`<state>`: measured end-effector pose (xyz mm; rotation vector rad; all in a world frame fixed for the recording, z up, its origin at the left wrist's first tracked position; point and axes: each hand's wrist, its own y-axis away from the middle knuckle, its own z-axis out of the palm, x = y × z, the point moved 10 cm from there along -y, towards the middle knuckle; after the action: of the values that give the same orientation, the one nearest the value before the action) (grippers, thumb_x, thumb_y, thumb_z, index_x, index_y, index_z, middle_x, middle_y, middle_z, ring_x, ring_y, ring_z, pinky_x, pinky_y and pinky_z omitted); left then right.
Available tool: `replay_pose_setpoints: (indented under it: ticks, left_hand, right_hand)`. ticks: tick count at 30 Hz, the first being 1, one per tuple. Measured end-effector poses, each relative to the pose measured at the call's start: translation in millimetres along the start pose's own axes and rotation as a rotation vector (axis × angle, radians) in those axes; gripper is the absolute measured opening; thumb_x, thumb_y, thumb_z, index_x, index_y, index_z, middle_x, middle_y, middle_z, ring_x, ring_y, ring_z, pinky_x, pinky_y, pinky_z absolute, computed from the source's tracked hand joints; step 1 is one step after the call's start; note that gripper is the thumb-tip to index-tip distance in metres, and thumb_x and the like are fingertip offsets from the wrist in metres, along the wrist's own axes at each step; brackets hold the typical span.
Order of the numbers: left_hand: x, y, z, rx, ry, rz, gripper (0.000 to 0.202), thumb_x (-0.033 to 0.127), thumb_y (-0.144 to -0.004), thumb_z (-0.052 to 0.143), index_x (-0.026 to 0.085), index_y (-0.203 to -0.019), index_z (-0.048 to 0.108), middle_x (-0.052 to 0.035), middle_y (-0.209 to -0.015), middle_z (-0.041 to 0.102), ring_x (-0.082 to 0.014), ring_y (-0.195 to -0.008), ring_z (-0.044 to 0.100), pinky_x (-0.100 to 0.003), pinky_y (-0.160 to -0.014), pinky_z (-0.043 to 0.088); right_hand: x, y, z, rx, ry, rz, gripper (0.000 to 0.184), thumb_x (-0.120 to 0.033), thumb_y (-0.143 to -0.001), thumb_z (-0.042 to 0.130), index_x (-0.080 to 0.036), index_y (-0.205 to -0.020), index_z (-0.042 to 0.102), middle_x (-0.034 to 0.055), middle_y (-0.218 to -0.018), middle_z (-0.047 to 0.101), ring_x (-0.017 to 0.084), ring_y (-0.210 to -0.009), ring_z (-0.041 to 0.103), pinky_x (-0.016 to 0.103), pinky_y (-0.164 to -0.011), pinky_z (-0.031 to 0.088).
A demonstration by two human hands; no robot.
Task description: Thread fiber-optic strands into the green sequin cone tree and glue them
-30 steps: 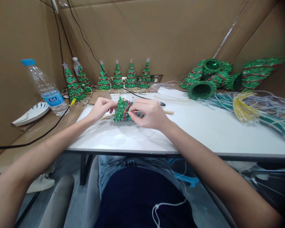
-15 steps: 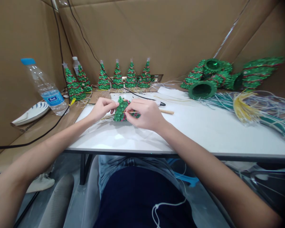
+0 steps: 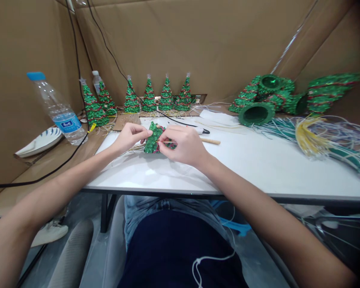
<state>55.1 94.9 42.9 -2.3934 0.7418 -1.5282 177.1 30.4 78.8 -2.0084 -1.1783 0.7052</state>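
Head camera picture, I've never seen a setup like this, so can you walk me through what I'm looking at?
There's no machine here: a camera worn on a person's head looks forward and down at their own bare hands. The left hand holds a small green tree over a white table. The right hand pinches a thin piece by it, too small to identify. Behind, four similar trees stand in a row. Toward the right are more green cones, some showing hollow bases, and bundled wires. Toward the left are a plastic bottle and a plate.
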Motion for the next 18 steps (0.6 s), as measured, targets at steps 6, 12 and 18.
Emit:
replay_pose_setpoints:
  ticks: [6, 12, 18]
  left_hand:
    - [2.0, 0.6, 1.6, -0.008, 0.011, -0.009, 0.039, 0.044, -0.073, 0.067, 0.015, -0.050, 0.057, 0.0010, -0.046, 0.051, -0.0092, -0.046, 0.043, -0.025, -0.048, 0.029]
    - [3.8, 0.2, 2.5, -0.016, 0.010, -0.011, 0.039, 0.046, -0.071, 0.067, 0.015, -0.049, 0.056, 0.0007, -0.045, 0.051, -0.0098, -0.047, 0.043, -0.026, -0.048, 0.030]
    - [2.8, 1.0, 4.5, -0.029, 0.027, -0.021, 0.037, 0.044, -0.072, 0.066, 0.014, -0.052, 0.057, 0.0012, -0.047, 0.052, -0.0090, -0.048, 0.044, -0.024, -0.050, 0.030]
  right_hand:
    - [-0.2, 0.4, 4.1, -0.029, 0.008, -0.001, 0.011, -0.016, -0.074, 0.052, -0.017, -0.066, 0.060, 0.0029, -0.066, 0.063, 0.014, -0.061, 0.055, 0.027, -0.058, 0.039]
    - [-0.1, 0.7, 6.4, -0.044, 0.030, 0.006, 0.012, -0.017, -0.074, 0.052, -0.017, -0.067, 0.061, 0.0033, -0.067, 0.063, 0.015, -0.062, 0.055, 0.026, -0.059, 0.039]
    - [0.9, 0.5, 6.1, -0.043, 0.042, 0.018, 0.013, -0.017, -0.074, 0.051, -0.016, -0.066, 0.061, 0.0028, -0.066, 0.062, 0.014, -0.062, 0.056, 0.025, -0.059, 0.039]
